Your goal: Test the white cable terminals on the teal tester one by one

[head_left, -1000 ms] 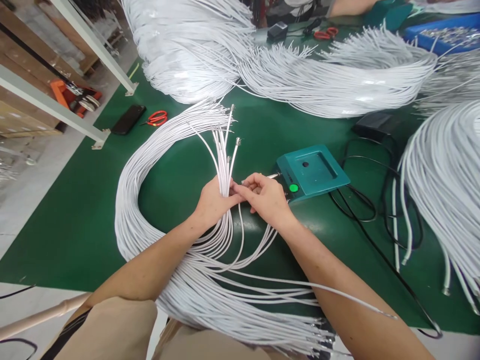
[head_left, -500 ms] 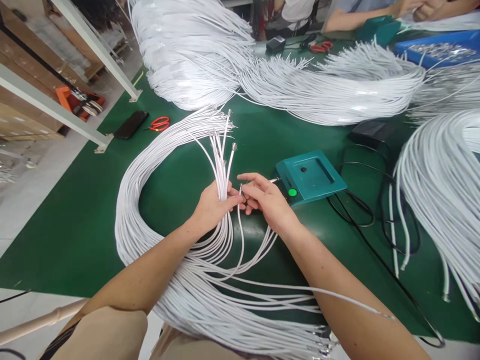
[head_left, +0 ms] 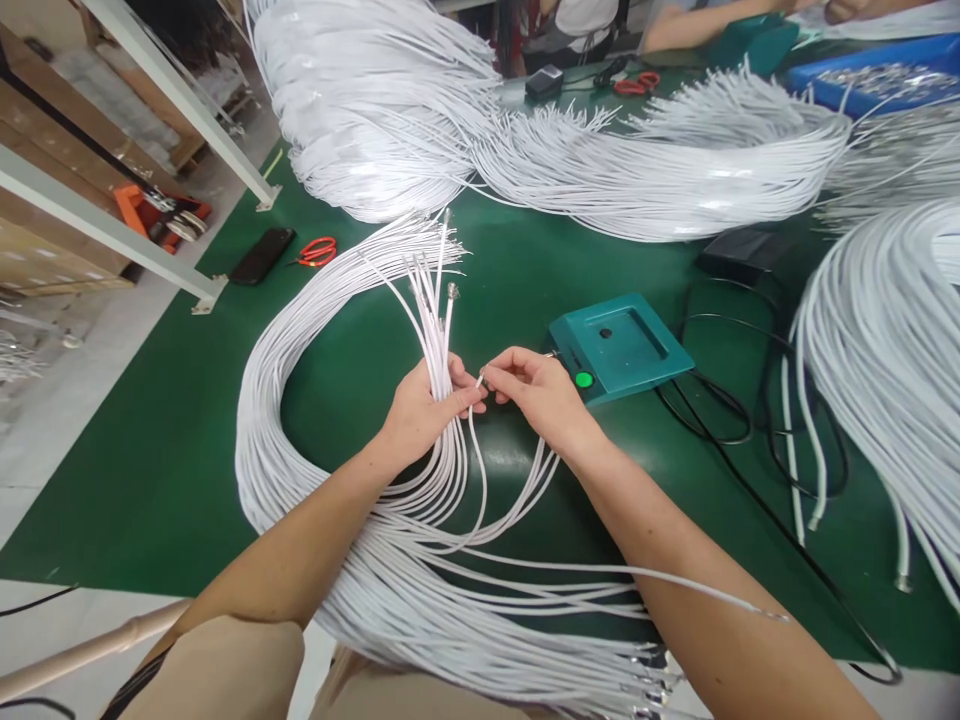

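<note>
My left hand (head_left: 426, 408) is closed round a bunch of white cables (head_left: 437, 345), several of which end in metal connectors pointing away from me. Between its thumb and fingertips it also pinches one single white cable (head_left: 473, 430). At that cable's tip, the thumb and forefinger of my right hand (head_left: 536, 390) are pinched together on a small metal connector (head_left: 482, 377), mostly hidden by the fingers. Just beyond the right hand lies a teal device (head_left: 622, 345) with a lit green button (head_left: 584, 380). A large loop of white cables (head_left: 259, 430) curves under both forearms.
Big white cable bundles (head_left: 375, 110) lie at the back, another (head_left: 885, 350) at the right. A black phone (head_left: 261, 256) and red-handled cutters (head_left: 316, 252) sit left. Black cords (head_left: 720, 440) trail beside the device. A blue tray (head_left: 806, 90) of metal parts stands near another person's arm (head_left: 697, 28).
My right fingers have drawn in and now pinch the tip of the single cable, which leans to the right. The bunch in my left hand has shifted slightly left.
</note>
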Tool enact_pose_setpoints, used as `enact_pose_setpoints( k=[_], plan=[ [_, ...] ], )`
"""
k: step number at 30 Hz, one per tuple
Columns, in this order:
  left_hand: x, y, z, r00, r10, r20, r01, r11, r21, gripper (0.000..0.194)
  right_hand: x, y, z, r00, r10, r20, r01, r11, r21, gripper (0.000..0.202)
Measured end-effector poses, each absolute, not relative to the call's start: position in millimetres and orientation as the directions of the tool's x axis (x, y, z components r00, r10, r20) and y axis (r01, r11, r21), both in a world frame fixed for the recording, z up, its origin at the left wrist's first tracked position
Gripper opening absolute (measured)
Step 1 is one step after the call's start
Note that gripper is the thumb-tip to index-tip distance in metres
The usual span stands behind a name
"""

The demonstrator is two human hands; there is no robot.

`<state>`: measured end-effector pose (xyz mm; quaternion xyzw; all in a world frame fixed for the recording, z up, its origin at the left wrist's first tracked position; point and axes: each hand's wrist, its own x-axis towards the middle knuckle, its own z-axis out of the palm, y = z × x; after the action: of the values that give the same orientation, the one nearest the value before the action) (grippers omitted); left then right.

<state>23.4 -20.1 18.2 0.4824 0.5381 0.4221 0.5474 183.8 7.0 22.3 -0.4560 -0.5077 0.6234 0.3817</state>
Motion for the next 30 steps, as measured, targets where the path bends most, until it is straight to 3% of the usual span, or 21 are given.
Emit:
enact_pose_setpoints(
  k=[3, 6, 10, 13, 18, 23, 26, 28, 30],
  plan=[
    [18, -20, 20, 0.141, 0.969, -0.202, 0.061, 0.195, 0.979, 0.044, 183, 7, 20, -0.302, 0.932, -0.201, -0.01, -0.214, -0.977, 0.017],
    [13, -20, 22, 0.202, 0.958, -0.202, 0.085, 0.188, 0.978, 0.053, 183, 8, 19, -0.373, 0.887, -0.272, -0.123, -0.337, -0.933, 0.017],
    [9, -19, 20, 0.249, 0.953, -0.171, 0.087, 0.154, 0.984, 0.052, 184, 9, 19, -0.513, 0.767, -0.385, -0.217, -0.55, -0.806, 0.013],
    [7, -18, 16, 0.273, 0.95, -0.152, 0.087, 0.133, 0.987, 0.048, 183, 8, 19, -0.544, 0.732, -0.409, -0.183, -0.58, -0.794, 0.018],
    [5, -15, 13, 0.302, 0.941, -0.154, 0.023, 0.154, 0.988, 0.045, 180, 5, 21, -0.312, 0.923, -0.224, 0.049, -0.219, -0.974, 0.035],
    [6, -14, 11, 0.272, 0.947, -0.173, -0.027, 0.188, 0.982, 0.041, 179, 2, 15, -0.331, 0.943, 0.006, 0.325, 0.12, -0.938, 0.012],
    [7, -13, 10, 0.27, 0.927, -0.261, -0.15, 0.308, 0.94, 0.043, 182, 2, 13, -0.39, 0.891, 0.232, 0.5, 0.416, -0.759, 0.018],
    [8, -12, 9, 0.275, 0.912, -0.306, -0.196, 0.364, 0.91, 0.044, 186, 4, 14, -0.49, 0.802, 0.34, 0.62, 0.595, -0.511, 0.023],
    [10, -11, 7, 0.244, 0.913, -0.327, -0.208, 0.378, 0.902, 0.044, 192, 7, 18, -0.56, 0.735, 0.382, 0.692, 0.669, -0.272, 0.024]
  ],
)
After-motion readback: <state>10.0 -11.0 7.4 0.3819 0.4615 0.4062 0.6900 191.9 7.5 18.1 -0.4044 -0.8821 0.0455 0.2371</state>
